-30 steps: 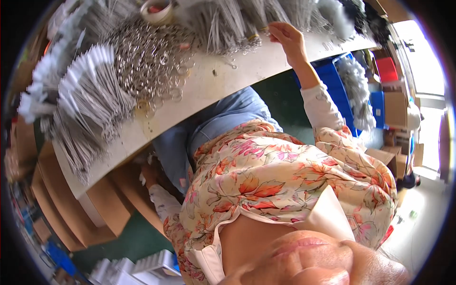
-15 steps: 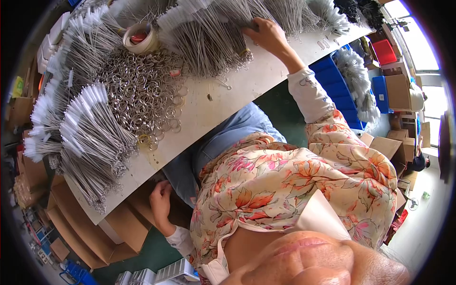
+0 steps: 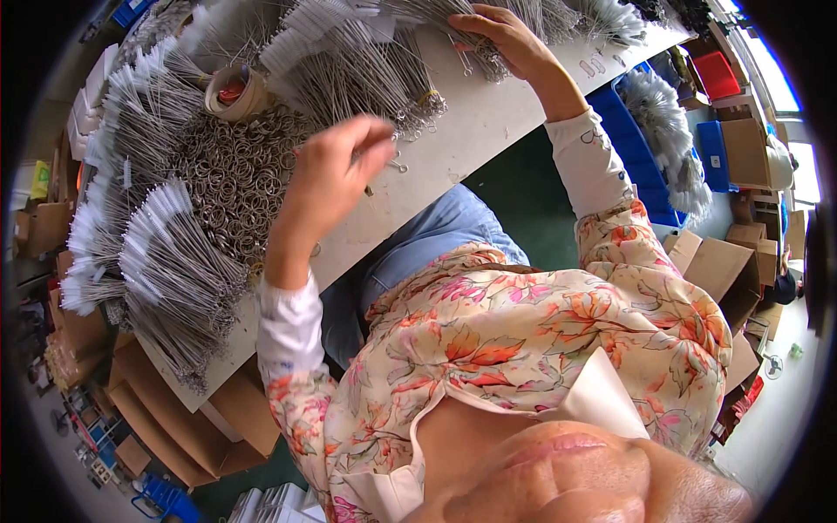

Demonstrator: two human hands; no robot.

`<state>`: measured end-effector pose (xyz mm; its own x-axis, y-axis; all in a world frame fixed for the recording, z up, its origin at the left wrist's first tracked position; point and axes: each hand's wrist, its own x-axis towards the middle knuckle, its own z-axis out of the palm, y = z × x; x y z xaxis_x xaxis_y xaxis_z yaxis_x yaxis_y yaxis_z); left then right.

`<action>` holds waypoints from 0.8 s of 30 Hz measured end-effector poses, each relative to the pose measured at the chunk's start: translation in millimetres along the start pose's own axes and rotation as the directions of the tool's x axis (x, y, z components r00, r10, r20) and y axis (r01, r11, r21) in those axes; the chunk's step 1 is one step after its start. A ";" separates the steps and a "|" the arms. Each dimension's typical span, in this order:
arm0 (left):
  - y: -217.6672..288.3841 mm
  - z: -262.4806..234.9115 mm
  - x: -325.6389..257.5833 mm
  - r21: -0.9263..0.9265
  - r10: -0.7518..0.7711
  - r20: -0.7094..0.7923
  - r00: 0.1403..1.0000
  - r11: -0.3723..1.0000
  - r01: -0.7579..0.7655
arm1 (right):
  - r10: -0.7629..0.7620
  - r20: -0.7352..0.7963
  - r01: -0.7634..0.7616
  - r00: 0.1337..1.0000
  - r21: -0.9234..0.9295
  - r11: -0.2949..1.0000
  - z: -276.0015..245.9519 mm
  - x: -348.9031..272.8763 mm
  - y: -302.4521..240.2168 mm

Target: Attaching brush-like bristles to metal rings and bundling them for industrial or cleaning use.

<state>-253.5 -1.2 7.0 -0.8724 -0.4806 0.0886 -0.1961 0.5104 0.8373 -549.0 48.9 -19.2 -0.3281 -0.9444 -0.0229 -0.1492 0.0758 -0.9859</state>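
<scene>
My right hand (image 3: 516, 45) is at the far side of the table, its fingers closed round a bundle of thin wire brushes (image 3: 486, 61) whose looped ends hang out below the fingers. My left hand (image 3: 330, 174) is raised over the near edge of the metal ring pile, its fingers smeared a little by motion, the thumb apart, nothing visible in it. Just beyond it lies a thick heap of wire brushes (image 3: 353, 74) with white bristles. The split metal rings (image 3: 235, 161) spread to the left of my left hand. A single loose brush loop (image 3: 398, 166) lies by its fingertips.
Tape rolls (image 3: 235, 93) stand behind the rings. More brush bundles (image 3: 174, 248) fill the table's left side. Beyond the table's right edge, a blue bin (image 3: 641, 166) holds white-bristled brushes. Cardboard boxes (image 3: 174, 418) stand below the near left corner of the table (image 3: 209, 392).
My left hand has come up from below the table edge to above the rings. My right hand has closed on a bundle of brushes and drawn it slightly away from the heap, to the right.
</scene>
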 end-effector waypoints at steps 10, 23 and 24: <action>-50.9 24.7 128.5 0.832 0.613 0.101 0.784 0.379 -0.404 | 0.031 0.031 -0.039 0.999 0.301 0.953 2.0 -0.4 -1.4; -76.7 -28.4 67.7 0.594 0.570 0.034 0.821 0.649 -0.475 | -0.280 0.221 0.005 0.934 0.777 0.630 -39.4 -2.5 19.1; -75.3 -29.9 70.9 0.597 0.562 0.063 0.825 0.641 -0.482 | -0.232 0.176 -0.004 0.957 0.804 0.595 -30.9 -5.9 12.8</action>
<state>-287.3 -95.0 -33.7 -0.8581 -0.0650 0.5094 0.0275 0.9847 0.1720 -577.8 65.3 -26.6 -0.1150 -0.9773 0.1778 0.6622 -0.2088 -0.7196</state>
